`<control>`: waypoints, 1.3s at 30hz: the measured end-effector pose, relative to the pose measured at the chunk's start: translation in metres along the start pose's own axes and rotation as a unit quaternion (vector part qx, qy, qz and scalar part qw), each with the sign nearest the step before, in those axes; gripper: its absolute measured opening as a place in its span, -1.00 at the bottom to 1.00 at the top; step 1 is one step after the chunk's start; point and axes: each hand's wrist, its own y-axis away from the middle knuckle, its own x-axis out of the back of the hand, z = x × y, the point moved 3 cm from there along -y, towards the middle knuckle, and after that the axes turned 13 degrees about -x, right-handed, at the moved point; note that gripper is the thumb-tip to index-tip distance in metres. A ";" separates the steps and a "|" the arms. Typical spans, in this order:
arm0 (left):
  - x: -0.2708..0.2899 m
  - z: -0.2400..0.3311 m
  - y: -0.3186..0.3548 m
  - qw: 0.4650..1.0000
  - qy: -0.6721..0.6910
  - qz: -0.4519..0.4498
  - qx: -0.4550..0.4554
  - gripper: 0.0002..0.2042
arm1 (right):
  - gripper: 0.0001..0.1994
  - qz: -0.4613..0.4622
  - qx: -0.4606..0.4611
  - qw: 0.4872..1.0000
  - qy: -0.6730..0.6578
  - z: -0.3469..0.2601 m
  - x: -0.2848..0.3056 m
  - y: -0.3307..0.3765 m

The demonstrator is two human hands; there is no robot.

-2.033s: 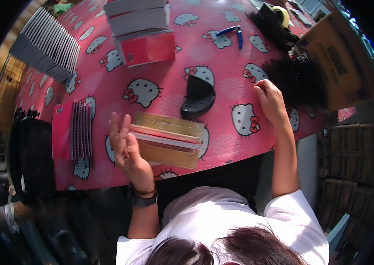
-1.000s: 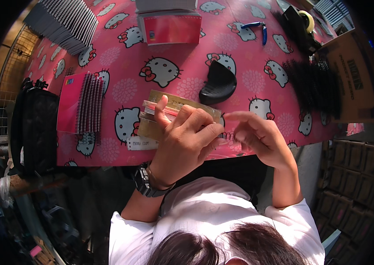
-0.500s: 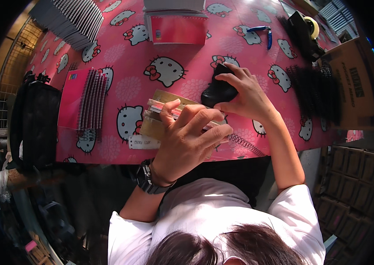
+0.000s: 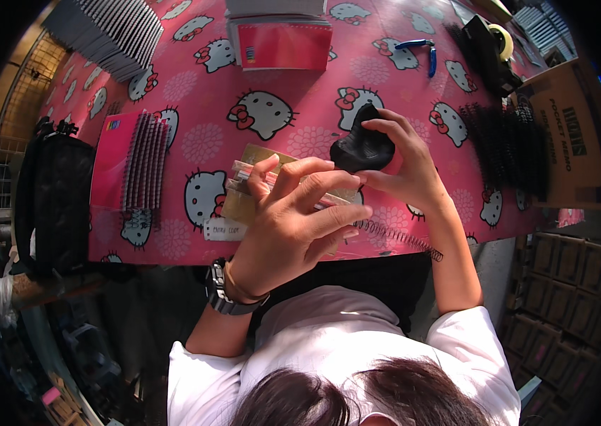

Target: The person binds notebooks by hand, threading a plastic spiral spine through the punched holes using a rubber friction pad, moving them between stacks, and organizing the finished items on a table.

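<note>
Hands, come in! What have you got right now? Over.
Left hand pressing down on the stack of small notepads. Right hand gripping the black curved tool. Black wire spiral lying at the table edge, nothing blocking.

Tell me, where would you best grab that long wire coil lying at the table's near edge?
Pinch the wire coil near its free right end, coming from above. That end lies bare on the pink tablecloth, while its left end runs under the left hand.
</note>
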 end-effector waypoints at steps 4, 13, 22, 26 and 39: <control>-0.004 -0.005 0.003 1.000 -0.009 0.021 -0.013 -0.87 | -0.30 -0.071 -0.030 0.985 -0.154 -0.001 0.004 0.007; 0.001 -0.002 0.004 0.996 -0.007 0.087 0.027 -0.71 | -0.25 -0.181 -0.099 0.916 -0.345 0.000 0.019 0.024; 0.003 -0.018 0.029 0.990 -0.061 0.094 0.084 -0.73 | -0.28 -0.139 -0.060 0.975 -0.162 -0.019 0.022 0.013; 0.001 -0.019 0.031 0.989 -0.057 0.103 0.084 -0.65 | -0.37 -0.210 0.007 0.959 -0.188 -0.038 0.020 0.015; 0.011 -0.040 0.057 0.949 0.039 0.235 0.205 -0.39 | -0.39 -0.193 0.056 0.961 -0.191 -0.053 0.015 -0.004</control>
